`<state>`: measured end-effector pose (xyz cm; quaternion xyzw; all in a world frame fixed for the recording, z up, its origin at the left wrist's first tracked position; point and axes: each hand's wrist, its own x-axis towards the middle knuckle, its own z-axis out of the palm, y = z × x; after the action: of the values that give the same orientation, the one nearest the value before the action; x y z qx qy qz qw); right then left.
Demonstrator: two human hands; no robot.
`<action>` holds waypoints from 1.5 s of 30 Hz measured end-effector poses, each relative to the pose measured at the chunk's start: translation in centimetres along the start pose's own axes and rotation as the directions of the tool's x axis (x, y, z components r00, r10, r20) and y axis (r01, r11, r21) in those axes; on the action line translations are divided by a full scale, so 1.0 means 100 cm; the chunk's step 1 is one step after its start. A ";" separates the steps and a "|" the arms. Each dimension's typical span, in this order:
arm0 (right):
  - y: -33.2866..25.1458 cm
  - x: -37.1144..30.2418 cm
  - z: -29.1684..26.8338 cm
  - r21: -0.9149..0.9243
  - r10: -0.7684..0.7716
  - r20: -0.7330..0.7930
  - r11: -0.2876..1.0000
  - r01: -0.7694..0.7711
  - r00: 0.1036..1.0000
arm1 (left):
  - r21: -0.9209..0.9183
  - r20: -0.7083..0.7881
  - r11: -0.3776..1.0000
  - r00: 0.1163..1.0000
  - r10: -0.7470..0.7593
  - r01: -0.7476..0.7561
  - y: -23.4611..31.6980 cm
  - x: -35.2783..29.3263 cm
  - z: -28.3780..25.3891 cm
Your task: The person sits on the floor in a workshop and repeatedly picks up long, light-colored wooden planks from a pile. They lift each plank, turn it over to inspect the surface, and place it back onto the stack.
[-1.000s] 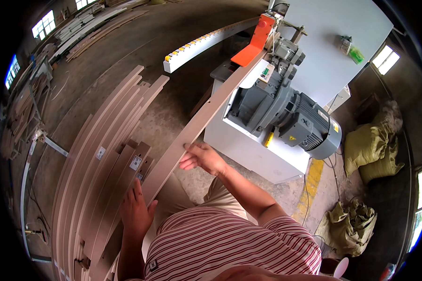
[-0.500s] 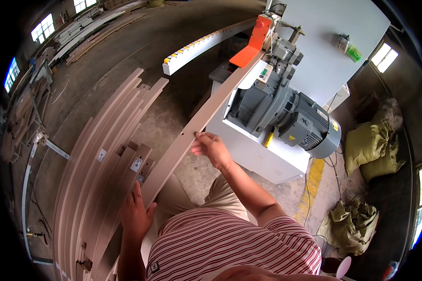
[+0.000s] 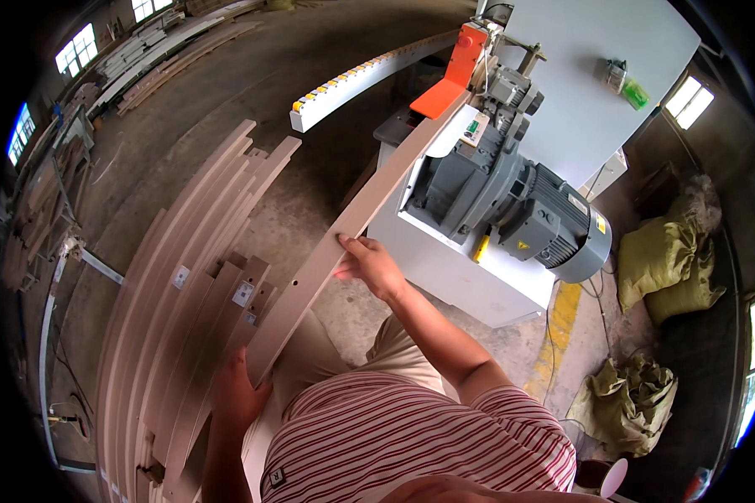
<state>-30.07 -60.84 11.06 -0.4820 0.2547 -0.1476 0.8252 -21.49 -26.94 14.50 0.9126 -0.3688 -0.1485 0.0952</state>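
Observation:
A long, straight pinkish-brown board [image 3: 327, 243] slants from near my lap up to the machine, its far end under an orange guard [image 3: 446, 88]. A small dark hole shows in its face. My right hand [image 3: 373, 267] grips the board's right edge about midway, thumb on the face and fingers underneath. At the near end my left hand [image 3: 239, 396] is closed around the board, its fingers partly hidden. Just left of it lies a stack of similar boards [image 3: 193, 277], some with white labels.
The machine has a grey motor [image 3: 554, 222] on a white cabinet [image 3: 478, 293]. A white rail with yellow rollers [image 3: 352, 82] curves away beyond it. Yellow-green sacks [image 3: 663, 264] stand at the right, with a crumpled one [image 3: 625, 402] nearer. A metal frame [image 3: 50, 335] stands at the left.
The board has slid toward me, its hole now nearer my lap. My left hand has drawn back with the near end; my right hand has shifted only slightly.

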 end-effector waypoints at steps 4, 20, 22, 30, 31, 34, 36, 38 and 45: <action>0.004 0.008 0.026 0.052 0.043 0.142 0.997 -0.051 0.989 | 0.011 0.015 0.992 0.992 -0.125 0.124 -0.010 -0.021 -0.031; 0.032 0.031 0.075 0.397 0.041 0.442 0.887 -0.236 0.896 | -0.349 0.312 0.927 0.950 -0.021 0.135 -0.052 -0.054 -0.036; 0.036 0.037 0.072 0.548 -0.128 0.488 0.815 -0.189 0.863 | -0.610 0.583 0.682 0.811 0.040 0.405 -0.068 -0.049 -0.043; -0.020 0.017 0.073 0.236 -0.189 0.358 0.966 0.107 0.915 | -0.607 0.551 -0.157 0.555 0.623 0.779 -0.057 -0.038 -0.039; -0.023 0.017 0.072 0.208 -0.172 0.371 0.973 0.099 0.913 | -0.579 0.525 -0.190 0.542 0.657 0.792 -0.057 -0.038 -0.038; -0.029 0.016 0.071 0.188 -0.158 0.402 0.978 0.087 0.902 | -0.537 0.530 -0.219 0.528 0.663 0.815 -0.060 -0.039 -0.035; -0.025 0.020 0.066 0.181 -0.153 0.398 0.980 0.087 0.904 | -0.526 0.542 -0.193 0.501 0.675 0.828 -0.067 -0.035 -0.033; -0.016 0.025 0.065 0.186 -0.153 0.386 0.979 0.085 0.910 | -0.634 0.648 -0.015 0.542 0.535 0.773 -0.072 -0.033 -0.036; 0.042 0.037 0.033 0.186 0.040 0.332 0.977 -0.107 0.942 | -0.172 -0.003 0.982 0.996 -0.086 0.084 -0.096 -0.032 -0.057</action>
<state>-25.13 -58.22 7.73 -0.4038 0.1163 -0.0598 0.9054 -15.56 -17.46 17.72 0.9167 -0.3149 -0.1788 0.1688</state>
